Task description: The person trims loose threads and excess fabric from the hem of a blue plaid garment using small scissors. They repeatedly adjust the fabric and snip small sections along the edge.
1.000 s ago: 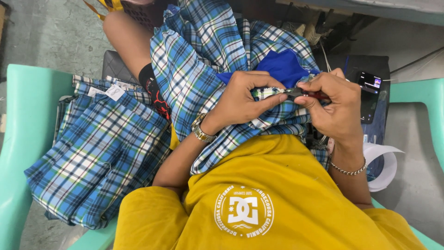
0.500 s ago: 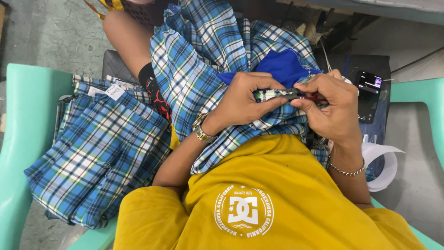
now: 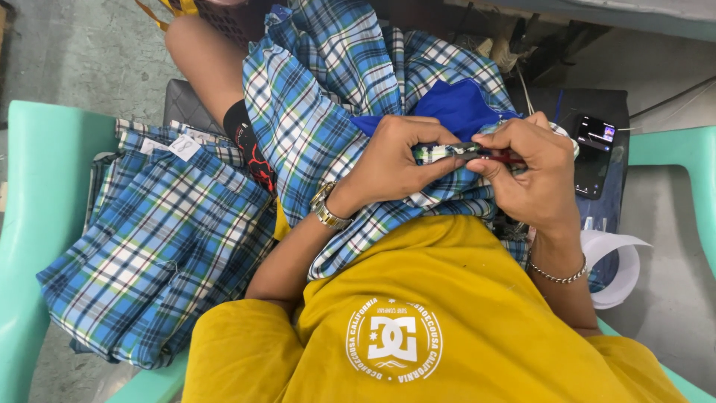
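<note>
A blue plaid garment [image 3: 328,112] with a solid blue lining [image 3: 455,104] lies across my lap. My left hand [image 3: 399,160] pinches a folded edge of the plaid cloth, and a gold watch sits on its wrist. My right hand [image 3: 533,175] meets it from the right and holds a small dark tool with a red handle [image 3: 500,157] against that same edge. The tool's tip is hidden between my fingers. A thin bracelet circles my right wrist.
A stack of folded plaid garments [image 3: 156,246] rests on the mint green plastic chair [image 3: 37,209] at my left. A phone with a lit screen [image 3: 593,153] lies on a dark surface at right, near a white paper curl [image 3: 619,265]. Grey concrete floor surrounds.
Both hands have stayed on the cloth edge; the fingers have shifted only slightly along it.
</note>
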